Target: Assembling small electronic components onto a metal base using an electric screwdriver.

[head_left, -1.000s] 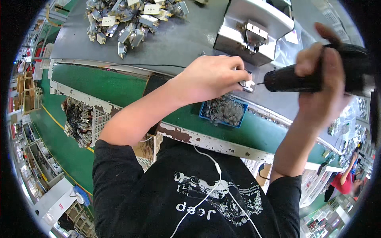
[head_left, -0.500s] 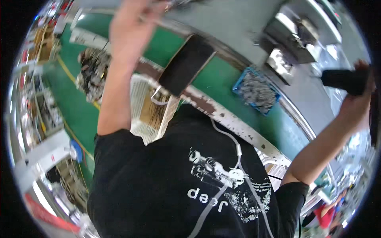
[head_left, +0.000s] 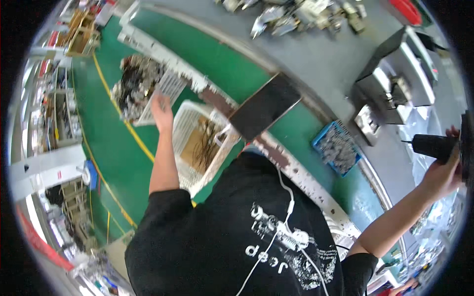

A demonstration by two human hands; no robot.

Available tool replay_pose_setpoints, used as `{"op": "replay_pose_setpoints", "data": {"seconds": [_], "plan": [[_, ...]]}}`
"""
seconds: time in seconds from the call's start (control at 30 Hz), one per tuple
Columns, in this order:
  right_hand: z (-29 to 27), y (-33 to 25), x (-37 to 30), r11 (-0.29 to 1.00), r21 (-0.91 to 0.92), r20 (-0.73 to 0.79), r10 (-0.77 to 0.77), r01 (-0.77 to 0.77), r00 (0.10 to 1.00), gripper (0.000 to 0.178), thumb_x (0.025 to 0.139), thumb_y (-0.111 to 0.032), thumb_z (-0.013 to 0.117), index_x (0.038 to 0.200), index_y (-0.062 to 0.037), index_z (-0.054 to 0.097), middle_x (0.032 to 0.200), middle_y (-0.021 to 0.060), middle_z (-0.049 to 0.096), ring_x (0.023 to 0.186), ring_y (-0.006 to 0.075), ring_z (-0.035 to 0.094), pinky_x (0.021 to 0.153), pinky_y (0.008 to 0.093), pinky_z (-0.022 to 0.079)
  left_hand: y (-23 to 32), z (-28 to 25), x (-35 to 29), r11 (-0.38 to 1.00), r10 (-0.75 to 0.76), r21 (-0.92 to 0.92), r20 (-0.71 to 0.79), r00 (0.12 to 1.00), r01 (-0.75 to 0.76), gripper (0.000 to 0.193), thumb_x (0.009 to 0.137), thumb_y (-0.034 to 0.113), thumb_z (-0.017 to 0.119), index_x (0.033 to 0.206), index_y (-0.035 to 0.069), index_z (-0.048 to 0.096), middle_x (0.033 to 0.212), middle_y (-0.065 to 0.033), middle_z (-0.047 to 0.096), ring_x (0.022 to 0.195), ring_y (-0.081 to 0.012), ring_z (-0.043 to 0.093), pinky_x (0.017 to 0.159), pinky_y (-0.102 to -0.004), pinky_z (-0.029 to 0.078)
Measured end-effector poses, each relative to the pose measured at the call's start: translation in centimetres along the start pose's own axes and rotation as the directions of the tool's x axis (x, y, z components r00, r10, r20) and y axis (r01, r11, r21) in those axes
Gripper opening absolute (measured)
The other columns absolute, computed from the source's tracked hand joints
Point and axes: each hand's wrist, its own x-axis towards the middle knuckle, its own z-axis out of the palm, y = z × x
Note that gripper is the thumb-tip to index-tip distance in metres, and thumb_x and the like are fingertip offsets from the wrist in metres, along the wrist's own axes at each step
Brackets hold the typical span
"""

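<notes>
head view: the fisheye rim bends and cuts off much of the scene. the right hand [head_left: 447, 170] sits at the far right edge, partly lost in the dark rim, so only the back of it and a few curled fingers show; it is wrapped around the grip of a black power screwdriver [head_left: 432, 145], whose body points left, away from the hand, with a thin bit at its tip. the rear of the tool is cut off by the edge.

the left hand [head_left: 162, 111] is stretched out and away from the body, fingers together and pointing up, over the edge of a white slotted basket [head_left: 163, 91] heaped with dark metal parts [head_left: 133, 89]. whether it holds a part or only touches the basket is not clear; the fingers blur against the basket.

just to the right of the left hand lies a second white basket [head_left: 190, 128] with a brown cardboard sheet [head_left: 195, 145] and a few thin dark pieces in it. further right of that hand a dark flat panel [head_left: 264, 106] rests on the bench edge.

left of the right hand, near the screwdriver's tip, stands a grey metal fixture [head_left: 390, 91]; below and left of it is a blue tray [head_left: 335, 148] of small grey parts, too small to make out. a pile of metal pieces [head_left: 296, 15] at the top is cut off.
</notes>
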Motion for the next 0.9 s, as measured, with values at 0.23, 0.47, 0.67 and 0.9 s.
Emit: {"op": "replay_pose_setpoints", "data": {"seconds": [0.23,0.47,0.67,0.9], "plan": [[-1.2,1.4,-0.7,0.996,-0.05,0.007,-0.08,0.08,0.997,0.047,0.098,-0.004,0.062,0.138,-0.0008,0.039,0.135,0.0205,0.058,0.101,0.0241,0.068,0.086,0.0335,0.057,38.8,-0.7,11.6,0.583,0.728,-0.41,-0.119,0.675,-0.701,0.037,0.084,0.013,0.073,0.12,0.014,0.065,0.126,-0.0086,0.064,0.118,-0.0313,0.058,0.101,-0.0421,0.045],[-0.7,0.2,-2.0,0.968,-0.144,-0.12,-0.225,0.207,0.967,0.063,0.098,-0.003,0.061,0.151,-0.0049,0.026,0.143,0.022,0.05,0.126,0.0282,0.055,0.102,0.0366,0.047,48.1,10.3,11.1,0.294,0.956,-0.022,0.028,0.293,-0.956,0.031,0.078,0.014,0.067,0.11,0.013,0.068,0.11,-0.0078,0.065,0.115,-0.0304,0.055,0.104,-0.0484,0.037],[-1.0,-0.1,-7.2,0.891,-0.095,0.15,-0.428,0.444,0.891,0.062,0.093,-0.012,0.07,0.146,-0.0041,0.04,0.143,0.0233,0.048,0.127,0.03,0.053,0.103,0.0429,0.045,49.1,3.9,8.8,0.258,0.95,-0.531,-0.013,0.312,-0.808,0.038,0.074,0.024,0.079,0.107,0.011,0.066,0.1,-0.008,0.061,0.1,-0.0278,0.06,0.087,-0.0417,0.05],[5.3,-3.4,-7.8,0.918,0.022,0.719,0.262,-0.397,0.644,0.068,0.088,-0.015,0.073,0.148,-0.0012,0.044,0.128,0.0183,0.065,0.112,0.0298,0.067,0.098,0.0381,0.05,48.3,-3.9,1.3,0.066,0.976,-0.849,-0.055,0.212,-0.524,0.054,0.07,0.022,0.083,0.117,0.012,0.059,0.115,-0.0092,0.059,0.106,-0.0306,0.06,0.092,-0.0438,0.051]]}}
